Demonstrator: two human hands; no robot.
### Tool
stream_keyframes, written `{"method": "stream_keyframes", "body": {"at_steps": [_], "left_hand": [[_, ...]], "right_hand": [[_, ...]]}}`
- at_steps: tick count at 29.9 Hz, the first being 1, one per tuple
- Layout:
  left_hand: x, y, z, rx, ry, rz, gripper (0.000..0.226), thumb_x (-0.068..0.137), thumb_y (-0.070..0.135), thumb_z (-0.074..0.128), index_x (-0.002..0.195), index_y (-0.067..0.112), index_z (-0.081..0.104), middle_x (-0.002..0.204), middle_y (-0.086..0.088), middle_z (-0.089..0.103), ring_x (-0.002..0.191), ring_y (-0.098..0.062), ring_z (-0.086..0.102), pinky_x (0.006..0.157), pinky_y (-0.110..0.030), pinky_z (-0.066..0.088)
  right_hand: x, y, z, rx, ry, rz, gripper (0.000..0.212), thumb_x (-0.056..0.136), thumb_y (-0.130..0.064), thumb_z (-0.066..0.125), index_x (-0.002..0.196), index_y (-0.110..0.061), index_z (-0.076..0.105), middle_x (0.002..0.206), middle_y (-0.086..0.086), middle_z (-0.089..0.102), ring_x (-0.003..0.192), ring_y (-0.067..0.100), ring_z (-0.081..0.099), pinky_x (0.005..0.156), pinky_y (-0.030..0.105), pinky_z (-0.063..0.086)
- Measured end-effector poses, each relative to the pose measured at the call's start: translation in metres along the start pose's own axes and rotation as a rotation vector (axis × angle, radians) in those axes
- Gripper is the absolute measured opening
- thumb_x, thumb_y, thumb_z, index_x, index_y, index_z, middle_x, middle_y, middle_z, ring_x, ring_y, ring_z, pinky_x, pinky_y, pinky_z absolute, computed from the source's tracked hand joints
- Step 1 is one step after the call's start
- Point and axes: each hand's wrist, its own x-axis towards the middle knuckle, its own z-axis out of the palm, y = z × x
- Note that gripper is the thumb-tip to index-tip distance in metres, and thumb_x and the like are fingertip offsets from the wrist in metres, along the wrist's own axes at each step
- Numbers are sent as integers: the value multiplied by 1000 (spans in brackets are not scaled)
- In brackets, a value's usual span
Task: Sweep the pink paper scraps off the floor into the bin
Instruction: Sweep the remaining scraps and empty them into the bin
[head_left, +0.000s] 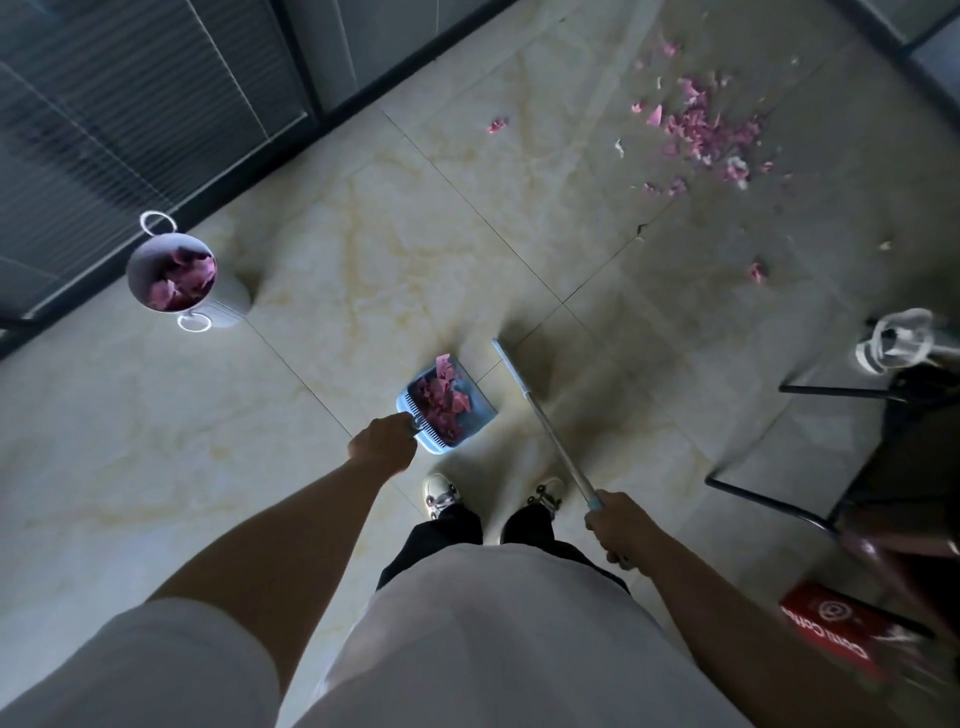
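Looks like office or similar workplace room. Glossy cream marble-look floor tiles with thin grout lines. Glass partition along top left, horizontal blinds behind, dark frame meeting floor. Black metal-framed chair at right edge. Red printed box on floor at lower right. Small white bin standing beside partition. No stove, bed or shop shelving in view; exact kind of workplace not certain.

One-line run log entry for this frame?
left hand: holds dustpan, loaded | right hand: holds broom | bin: part-filled | scraps: remain on floor
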Motion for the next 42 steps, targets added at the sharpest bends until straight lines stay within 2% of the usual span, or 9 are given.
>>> {"method": "stream_keyframes", "body": {"at_steps": [5, 11, 13, 16, 19, 23, 28, 34, 42], "left_hand": [[-1, -4, -2, -91, 19, -70, 32, 92, 21, 44, 120, 30, 57, 118, -2, 64, 108, -28, 61, 86, -34, 47], [-8, -22, -21, -327, 77, -169, 30, 97, 22, 48, 123, 10, 58, 120, -8, 61, 116, -30, 58, 85, -32, 46], [-14, -30, -32, -547, 74, -236, 26, 97, 19, 52, 118, 5, 59, 103, -14, 62, 93, -31, 62, 70, -33, 49], [-28, -46, -41, -1096, 4, -323, 12, 93, 14, 56, 103, 7, 55, 65, -9, 48, 51, -20, 42, 47, -24, 32], [-46, -51, -51, -1315, -65, -301, 13, 90, 12, 59, 97, 10, 48, 62, -9, 46, 46, -17, 40, 43, -22, 35], [-65, -49, -66, -1661, -28, -300, 14, 94, 22, 57, 90, 13, 46, 69, -9, 49, 47, -15, 42, 44, -22, 37], [-78, -52, -90, -1996, 143, -360, 19, 79, 32, 55, 68, 17, 51, 65, -9, 52, 41, -14, 34, 44, -21, 27], [-80, -63, -117, -2121, 456, -522, 36, 91, 47, 40, 71, 17, 40, 44, 2, 33, 32, -10, 25, 37, -15, 20], [-102, -82, -146, -2245, 874, -560, 33, 94, 47, 39, 79, 17, 44, 41, 5, 35, 27, -7, 28, 34, -10, 23]], "right_hand": [[-7, -26, 1, 149, 4, 25, 15, 92, -11, 41, 83, -9, 54, 62, 10, 45, 46, 17, 38, 45, 20, 27], [-17, -52, -7, 203, 63, -25, 14, 94, -7, 41, 90, -7, 54, 58, 9, 43, 42, 16, 34, 42, 19, 23], [-15, -72, -12, 208, 69, -53, 13, 94, -7, 41, 94, -5, 55, 55, 8, 40, 39, 14, 32, 39, 15, 22], [-7, -98, -16, 214, 66, -70, 11, 91, -6, 45, 94, -5, 56, 49, 8, 37, 31, 13, 28, 37, 13, 21], [0, -120, -17, 192, 37, -114, 10, 89, -5, 47, 88, -6, 57, 44, 7, 37, 28, 13, 27, 38, 13, 21], [13, -156, -20, 90, -8, -192, 9, 89, -7, 48, 84, -4, 54, 38, 6, 38, 31, 14, 28, 40, 14, 22], [31, -210, -20, -73, -67, -285, 13, 89, -8, 47, 78, -8, 54, 44, 7, 42, 31, 15, 33, 38, 16, 24], [52, -277, -35, -202, -172, -322, 13, 86, -5, 47, 74, -6, 52, 38, 7, 41, 31, 16, 33, 37, 14, 24], [55, -340, -39, -263, -218, -297, 23, 87, -8, 51, 65, -5, 50, 43, 8, 41, 34, 14, 33, 37, 12, 24]]}}
